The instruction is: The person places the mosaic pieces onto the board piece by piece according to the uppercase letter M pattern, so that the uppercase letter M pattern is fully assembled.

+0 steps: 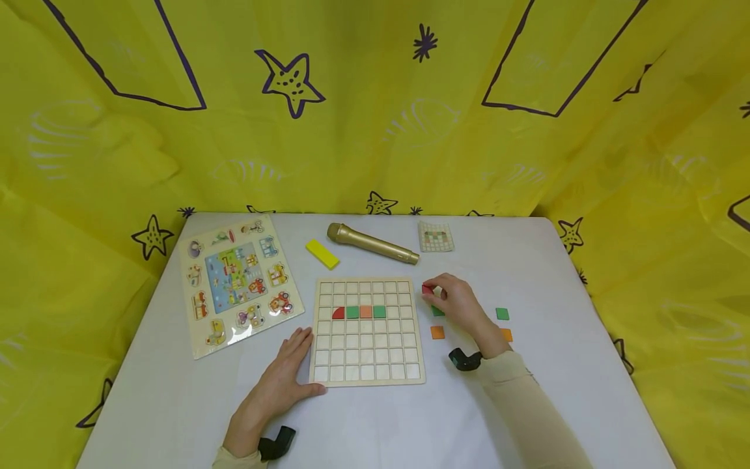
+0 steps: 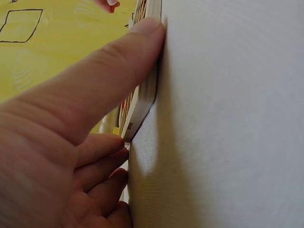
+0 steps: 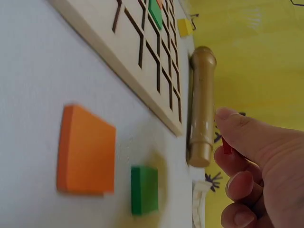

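My right hand (image 1: 459, 303) pinches a small red tile (image 1: 427, 288) between thumb and fingertips, just off the upper right corner of a wooden grid board (image 1: 367, 357). One row of the board holds a red tile with a rounded corner (image 1: 338, 313), a green tile (image 1: 353, 312), a salmon tile (image 1: 366, 311) and another green tile (image 1: 379, 312). At the board's lower left corner rests my left hand (image 1: 280, 376), fingers extended along the left side and thumb against the near edge. Below the right hand lie a loose green tile (image 3: 145, 190) and an orange tile (image 3: 88, 152).
Right of my right hand are a green tile (image 1: 502, 314) and an orange tile (image 1: 507, 335), partly hidden by the wrist. Behind the board lie a yellow block (image 1: 322, 254), a gold microphone (image 1: 375, 244) and a pattern card (image 1: 436, 236). A picture puzzle (image 1: 201, 329) occupies the left.
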Demonstrator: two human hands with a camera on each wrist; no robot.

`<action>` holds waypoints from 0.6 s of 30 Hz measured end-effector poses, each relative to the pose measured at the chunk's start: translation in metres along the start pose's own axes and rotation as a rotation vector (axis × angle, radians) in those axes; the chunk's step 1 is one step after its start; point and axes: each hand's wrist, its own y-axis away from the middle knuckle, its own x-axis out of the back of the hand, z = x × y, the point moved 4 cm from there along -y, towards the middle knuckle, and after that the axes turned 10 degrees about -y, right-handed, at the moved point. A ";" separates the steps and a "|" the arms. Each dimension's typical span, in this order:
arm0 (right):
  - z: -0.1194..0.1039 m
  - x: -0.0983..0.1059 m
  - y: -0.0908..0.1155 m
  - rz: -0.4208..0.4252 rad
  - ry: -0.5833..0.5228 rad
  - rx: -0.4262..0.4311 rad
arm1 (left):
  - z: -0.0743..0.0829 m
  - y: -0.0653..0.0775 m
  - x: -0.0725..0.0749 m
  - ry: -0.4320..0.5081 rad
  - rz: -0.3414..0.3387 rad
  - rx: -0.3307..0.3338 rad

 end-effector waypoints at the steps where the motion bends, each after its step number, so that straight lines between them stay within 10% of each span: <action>1: -0.002 -0.004 0.000 -0.009 -0.002 0.010 | 0.000 0.000 0.000 0.002 -0.003 0.002; 18: -0.018 -0.051 -0.002 -0.127 -0.054 0.001 | 0.000 0.001 0.000 0.009 0.025 -0.012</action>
